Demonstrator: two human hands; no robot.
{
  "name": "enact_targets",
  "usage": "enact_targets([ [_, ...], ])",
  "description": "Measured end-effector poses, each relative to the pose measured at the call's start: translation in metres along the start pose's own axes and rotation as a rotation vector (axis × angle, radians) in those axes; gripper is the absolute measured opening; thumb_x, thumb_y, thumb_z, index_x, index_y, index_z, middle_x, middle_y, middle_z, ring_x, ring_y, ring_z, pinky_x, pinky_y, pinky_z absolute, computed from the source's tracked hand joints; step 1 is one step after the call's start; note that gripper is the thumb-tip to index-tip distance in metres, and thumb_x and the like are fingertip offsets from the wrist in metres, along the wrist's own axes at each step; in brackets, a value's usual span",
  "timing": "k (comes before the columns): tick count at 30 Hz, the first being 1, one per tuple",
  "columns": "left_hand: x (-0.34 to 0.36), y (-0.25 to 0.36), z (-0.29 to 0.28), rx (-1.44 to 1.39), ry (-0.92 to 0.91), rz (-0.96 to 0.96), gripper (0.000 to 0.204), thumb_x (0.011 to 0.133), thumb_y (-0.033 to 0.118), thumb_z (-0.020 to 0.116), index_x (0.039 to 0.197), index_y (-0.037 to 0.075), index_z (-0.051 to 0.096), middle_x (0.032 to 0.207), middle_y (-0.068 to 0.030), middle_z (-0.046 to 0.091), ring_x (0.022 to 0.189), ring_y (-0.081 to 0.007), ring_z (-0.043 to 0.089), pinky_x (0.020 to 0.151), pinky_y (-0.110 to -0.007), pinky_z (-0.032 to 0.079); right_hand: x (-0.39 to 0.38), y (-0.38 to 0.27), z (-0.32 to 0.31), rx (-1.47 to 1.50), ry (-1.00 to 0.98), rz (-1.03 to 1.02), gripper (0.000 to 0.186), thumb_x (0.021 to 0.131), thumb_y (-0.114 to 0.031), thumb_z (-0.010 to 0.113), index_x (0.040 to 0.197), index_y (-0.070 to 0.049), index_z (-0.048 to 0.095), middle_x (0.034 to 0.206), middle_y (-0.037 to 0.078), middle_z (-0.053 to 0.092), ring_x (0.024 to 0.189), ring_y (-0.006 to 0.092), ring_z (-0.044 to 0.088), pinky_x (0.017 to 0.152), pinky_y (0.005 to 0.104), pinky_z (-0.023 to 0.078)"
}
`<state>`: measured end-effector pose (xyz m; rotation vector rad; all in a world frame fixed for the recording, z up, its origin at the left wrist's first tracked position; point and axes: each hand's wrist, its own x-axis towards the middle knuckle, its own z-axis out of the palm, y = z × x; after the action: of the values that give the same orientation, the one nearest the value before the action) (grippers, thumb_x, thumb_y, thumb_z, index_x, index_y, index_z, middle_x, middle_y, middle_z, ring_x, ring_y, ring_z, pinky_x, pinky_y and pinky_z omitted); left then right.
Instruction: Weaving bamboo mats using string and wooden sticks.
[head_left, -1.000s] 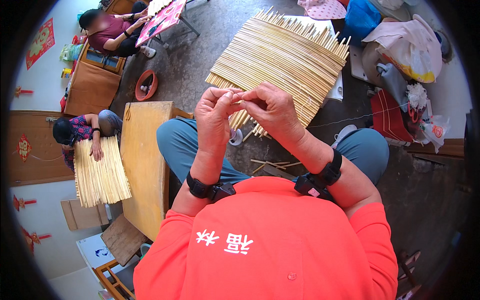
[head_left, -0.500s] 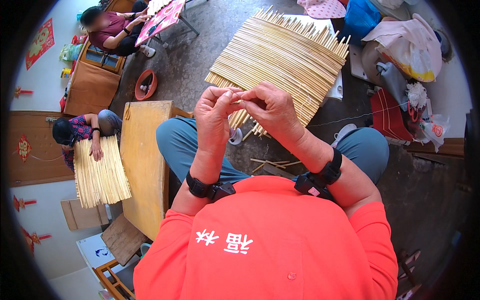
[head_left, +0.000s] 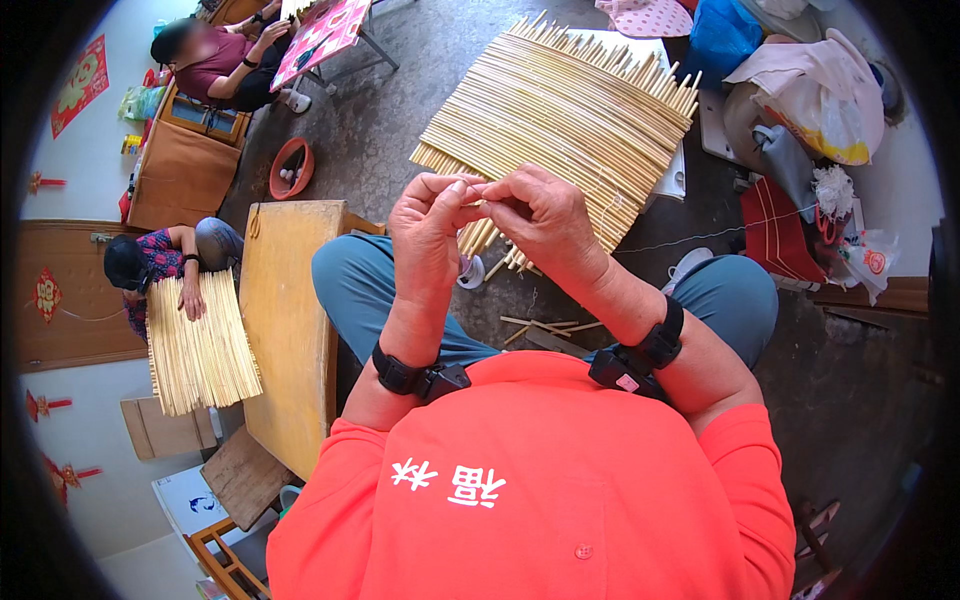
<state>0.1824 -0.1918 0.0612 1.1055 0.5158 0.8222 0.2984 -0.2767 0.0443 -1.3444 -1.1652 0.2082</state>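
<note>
Head view: left hand (head_left: pixel 425 230) and right hand (head_left: pixel 543 222) meet tip to tip, thumb and index of each pinched in close. Whatever sits between them is too small to make out; thin thread possible, can't confirm. Remaining fingers curled.

Pale tan mat of slim, round, wood-like rods (head_left: pixel 560 115) lies just beyond the fingertips, its near edge partly hidden under both hands. Fine white thread (head_left: pixel 682 242) runs off to the right of the fingers, from the mat's near-right side toward a dark red bag (head_left: pixel 775 235) and a fluffy white string bundle (head_left: pixel 832 190).

Risks, my read:
- Slip of the pinch: grip is fingertip only, whatever's in it is tiny.
- Thread snag: the line hangs across the gap right of the fingers, near the grey-white shoe (head_left: pixel 688 268). A foot shift could catch it and tug the mat.
- Rod shift: ends are uneven on the far right side of the mat; a forearm bump could skew them.
- Short loose tan sticks (head_left: pixel 550 328) lie below the fingers, toward the body; could roll underfoot if stepped on.
</note>
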Motion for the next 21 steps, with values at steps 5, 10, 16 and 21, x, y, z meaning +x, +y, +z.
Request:
enact_targets([
  [5, -0.0003, 0.0001, 0.0002, -0.023, -0.013, 0.000, 0.006, 0.086, 0.001, 0.053, 0.090, -0.003, 0.056, 0.090, -0.0160, 0.063, 0.081, -0.0180, 0.065, 0.069, -0.027, 0.056, 0.0002, 0.0007, 0.0015, -0.022, 0.024, -0.058, 0.003, 0.075, -0.008, 0.063, 0.077, -0.007, 0.063, 0.069, 0.008, 0.057, 0.064, 0.0237, 0.058, 0.056, 0.0325, 0.048],
  [10, -0.0007, 0.0001, 0.0001, -0.032, -0.024, -0.010, 0.006, 0.086, 0.000, 0.053, 0.090, -0.003, 0.057, 0.091, -0.0161, 0.063, 0.081, -0.0183, 0.065, 0.070, -0.028, 0.056, -0.0021, 0.0013, 0.0010, -0.037, 0.025, -0.066, 0.003, 0.075, -0.009, 0.063, 0.078, -0.007, 0.063, 0.069, 0.009, 0.057, 0.064, 0.0247, 0.058, 0.055, 0.0327, 0.048],
  [16, -0.0010, -0.0011, -0.0013, -0.032, -0.015, -0.021, 0.006, 0.086, 0.001, 0.053, 0.089, -0.003, 0.057, 0.089, -0.0154, 0.063, 0.082, -0.0190, 0.065, 0.070, -0.028, 0.056, -0.0030, 0.0040, 0.0012, -0.078, -0.005, -0.093, 0.006, 0.076, -0.008, 0.062, 0.082, -0.008, 0.063, 0.069, 0.009, 0.055, 0.061, 0.0253, 0.057, 0.053, 0.0338, 0.047],
  [21, -0.0013, -0.0054, -0.0050, -0.059, -0.008, -0.023, 0.007, 0.083, -0.002, 0.050, 0.086, -0.001, 0.056, 0.087, -0.0154, 0.063, 0.081, -0.0190, 0.064, 0.068, -0.030, 0.056, -0.0060, 0.0033, 0.0008, -0.152, -0.020, -0.116, 0.007, 0.077, -0.010, 0.062, 0.083, -0.008, 0.063, 0.069, 0.008, 0.054, 0.060, 0.0255, 0.057, 0.052, 0.0344, 0.047],
])
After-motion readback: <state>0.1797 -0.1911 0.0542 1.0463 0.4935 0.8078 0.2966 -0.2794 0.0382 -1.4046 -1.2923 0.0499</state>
